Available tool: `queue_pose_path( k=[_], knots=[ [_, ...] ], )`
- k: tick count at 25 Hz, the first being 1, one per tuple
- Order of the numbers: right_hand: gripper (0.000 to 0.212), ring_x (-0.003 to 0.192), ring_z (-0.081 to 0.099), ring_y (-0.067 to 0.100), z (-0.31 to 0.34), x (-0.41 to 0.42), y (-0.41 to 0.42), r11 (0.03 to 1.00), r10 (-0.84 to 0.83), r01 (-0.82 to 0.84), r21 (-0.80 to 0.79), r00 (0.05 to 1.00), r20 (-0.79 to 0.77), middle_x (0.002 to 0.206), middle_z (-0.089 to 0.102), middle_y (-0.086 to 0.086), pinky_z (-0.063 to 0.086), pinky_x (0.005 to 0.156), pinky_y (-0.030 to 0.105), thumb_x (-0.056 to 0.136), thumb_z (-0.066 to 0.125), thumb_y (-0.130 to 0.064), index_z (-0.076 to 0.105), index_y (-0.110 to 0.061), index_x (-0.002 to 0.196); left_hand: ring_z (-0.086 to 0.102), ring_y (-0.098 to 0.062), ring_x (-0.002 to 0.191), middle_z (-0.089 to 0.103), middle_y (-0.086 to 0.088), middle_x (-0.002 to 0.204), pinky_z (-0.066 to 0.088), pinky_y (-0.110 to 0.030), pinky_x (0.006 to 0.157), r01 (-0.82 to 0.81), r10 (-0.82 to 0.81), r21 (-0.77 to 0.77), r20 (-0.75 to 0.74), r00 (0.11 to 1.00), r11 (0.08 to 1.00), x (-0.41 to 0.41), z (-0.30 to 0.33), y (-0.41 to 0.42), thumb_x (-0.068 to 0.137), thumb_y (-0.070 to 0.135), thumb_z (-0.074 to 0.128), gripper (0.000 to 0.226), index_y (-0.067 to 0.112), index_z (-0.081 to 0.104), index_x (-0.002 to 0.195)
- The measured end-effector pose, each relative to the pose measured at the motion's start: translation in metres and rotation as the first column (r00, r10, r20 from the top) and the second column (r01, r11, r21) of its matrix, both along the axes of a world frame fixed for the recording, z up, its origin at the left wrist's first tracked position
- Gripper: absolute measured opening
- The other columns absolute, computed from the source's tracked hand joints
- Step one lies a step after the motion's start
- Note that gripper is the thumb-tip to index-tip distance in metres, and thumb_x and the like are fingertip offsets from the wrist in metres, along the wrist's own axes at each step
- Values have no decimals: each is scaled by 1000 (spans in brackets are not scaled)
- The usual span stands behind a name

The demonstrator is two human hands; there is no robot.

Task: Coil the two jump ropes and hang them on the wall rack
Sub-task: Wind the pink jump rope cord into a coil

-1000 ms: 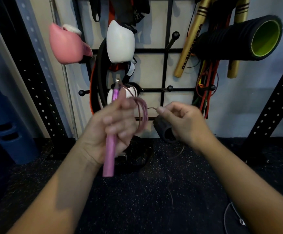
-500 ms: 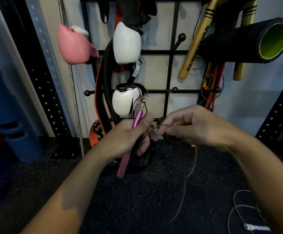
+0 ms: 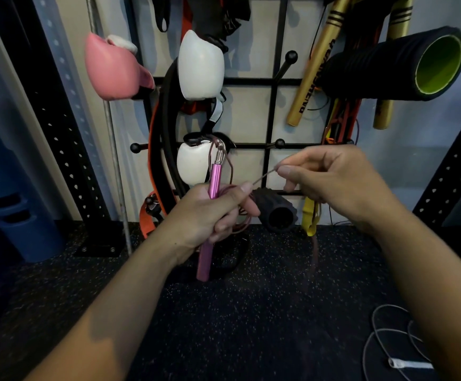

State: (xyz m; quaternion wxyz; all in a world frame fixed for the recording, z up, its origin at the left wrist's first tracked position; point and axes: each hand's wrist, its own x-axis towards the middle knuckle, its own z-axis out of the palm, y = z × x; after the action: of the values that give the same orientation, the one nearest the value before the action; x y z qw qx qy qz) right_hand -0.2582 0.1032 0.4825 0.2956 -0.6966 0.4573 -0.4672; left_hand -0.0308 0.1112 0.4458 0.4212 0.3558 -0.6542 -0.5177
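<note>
Left grip clenched on the pink handle and coiled cord loops; right grip pinches the cord just right of it; second jump rope on the floor, below the right grip; wall rack behind.

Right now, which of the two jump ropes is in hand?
The pink-handled rope: left hand grips its handle and coils, right hand pinches its cord. The grey rope lies on the floor.

Bare knobbed peg on the wall rack, open wall above and below. Left of peg: white gloves, black and orange bands. Right: gold sticks, foam roller. Below, near: small black roller.
</note>
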Motion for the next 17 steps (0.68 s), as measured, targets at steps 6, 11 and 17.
queue_pose_path(
  k=[6, 11, 17],
  knots=[
    [25, 59, 46, 5, -11, 12, -5, 995, -45, 37, -93, 996, -80, 62, 52, -15, 39, 62, 27, 105, 54, -36, 77, -26, 107, 62, -16, 46, 65, -3, 53, 54, -26, 53, 48, -46, 20, -92, 995, 999, -2, 9, 4, 95, 33, 55, 35, 4, 71, 86],
    [24, 56, 45, 1, -10, 10, -8, 997, -20, 19, -74, 1000, -12, 66, 55, -8, 37, 59, 20, 107, 52, -25, 69, -22, 123, 33, -7, 30, 38, 6, 38, 35, -22, 41, 24, -23, 16, -97, 995, 1000, 4, 6, 3, 98, 38, 54, 41, 10, 72, 73],
    [8, 57, 45, 25, -8, 10, -7, 981, -60, 89, -172, 984, 168, 70, 76, 3, 38, 56, 39, 97, 71, -20, 68, -13, 100, 28, -4, 26, 33, 10, 33, 32, -18, 38, 105, -101, 21, -145, 984, 994, 6, 13, 7, 94, 41, 61, 42, 8, 69, 69]
  ],
)
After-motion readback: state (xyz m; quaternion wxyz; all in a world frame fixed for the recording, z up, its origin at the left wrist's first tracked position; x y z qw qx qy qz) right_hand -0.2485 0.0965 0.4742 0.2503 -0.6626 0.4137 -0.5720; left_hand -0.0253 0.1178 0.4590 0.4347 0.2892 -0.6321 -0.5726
